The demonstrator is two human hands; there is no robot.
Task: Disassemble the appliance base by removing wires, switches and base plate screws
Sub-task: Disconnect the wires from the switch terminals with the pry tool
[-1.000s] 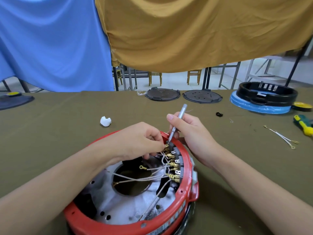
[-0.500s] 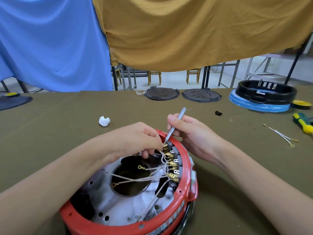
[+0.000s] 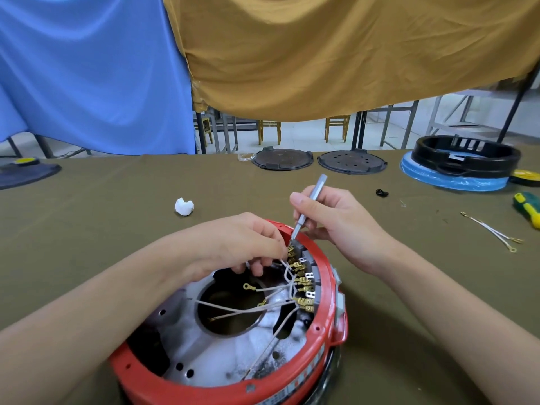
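Blue cloth, mustard cloth hang behind; chairs beyond.

Red-rimmed appliance base lies open-side up; white wires perhaps still on brass terminals

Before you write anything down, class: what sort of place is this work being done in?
Probably a classroom or training hall used as a repair workshop. A cloth-covered table carries appliance parts such as a black plastic ring, wooden chairs stand behind it, and blue and mustard cloth sheets hang as a backdrop.
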